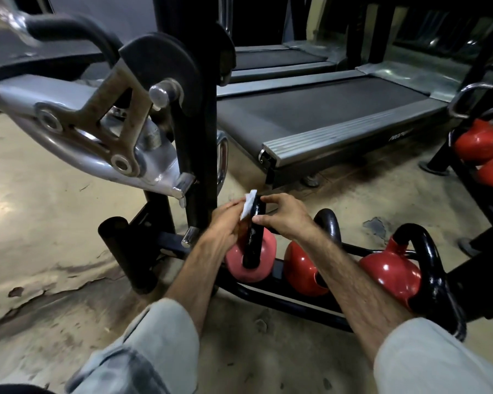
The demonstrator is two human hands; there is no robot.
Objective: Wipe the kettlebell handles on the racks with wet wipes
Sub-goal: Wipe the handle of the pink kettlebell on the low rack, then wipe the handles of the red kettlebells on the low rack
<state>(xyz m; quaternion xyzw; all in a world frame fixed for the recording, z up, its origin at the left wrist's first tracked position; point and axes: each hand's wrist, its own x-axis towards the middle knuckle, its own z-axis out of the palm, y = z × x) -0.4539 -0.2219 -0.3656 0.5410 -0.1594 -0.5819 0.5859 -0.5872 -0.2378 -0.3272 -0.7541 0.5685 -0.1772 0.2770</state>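
5 red kettlebells [251, 263], 2 hands [225, 223], 1 white wipe [249, 204], 2 treadmills [325, 109], 2 racks [282, 301].

The only lettering is pale print on the treadmill [339, 129] side rail (too blurred to read).

Access to the low rack [282, 301] is open from the near side and from above the kettlebell handles. To the left, a black upright post [195, 155] and a chrome machine arm [77, 132] crowd the pink kettlebell [246, 261]. Behind, a treadmill deck [325, 123] stands near; bare floor [40, 223] lies open at left.
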